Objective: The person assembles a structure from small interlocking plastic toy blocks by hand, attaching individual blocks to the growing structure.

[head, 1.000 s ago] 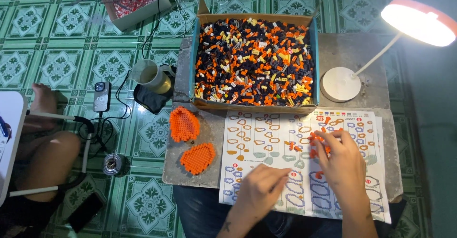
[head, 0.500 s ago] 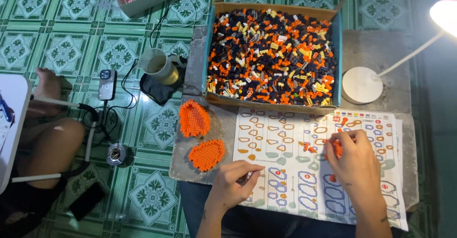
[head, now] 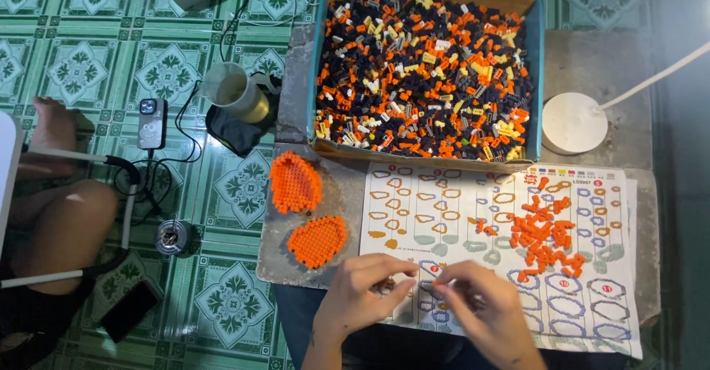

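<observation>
Green patterned floor tiles filled the left half of the frame, and your grey stone table (head: 303, 259) took up the right. At upper centre sat a cardboard box (head: 538, 82), heaped with small bricks (head: 425, 74) in orange, black, yellow and white. A printed instruction sheet (head: 473, 215) lay below it, with a loose pile of orange bricks (head: 546, 233) on its right part. Two flat orange brick plates (head: 296, 181) (head: 316, 240) rested left of the sheet.

Your left hand (head: 362, 292) and right hand (head: 481, 311) met at lower centre over the sheet, fingertips drawn together as if pinching a tiny piece; what they held was too small to make out, and whether they gripped anything I cannot tell.

On the floor at left stood a cup (head: 235, 93) and a phone (head: 151, 122) on a cable. A lamp base (head: 573, 122) showed at right, its head cut off. Another person's leg (head: 63, 222) entered at the left edge.
</observation>
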